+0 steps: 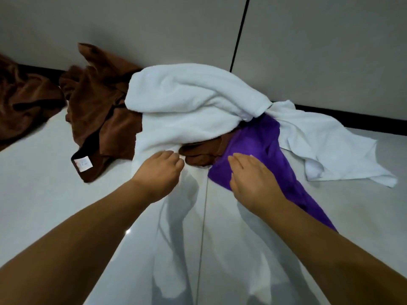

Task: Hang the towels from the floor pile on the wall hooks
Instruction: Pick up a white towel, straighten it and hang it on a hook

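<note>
Both hands were down at the floor pile: left hand point(161, 170) pinched the white towel point(187, 102), right hand point(251, 177) lay flat on the purple towel point(259, 142). Brown towels point(99, 111) sat tangled behind, so pulling could've dragged them along.

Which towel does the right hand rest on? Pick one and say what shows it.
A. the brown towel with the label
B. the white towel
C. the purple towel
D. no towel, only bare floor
C: the right hand lies with straight fingers on the purple towel, while the left hand curls into the white towel beside it.
</note>
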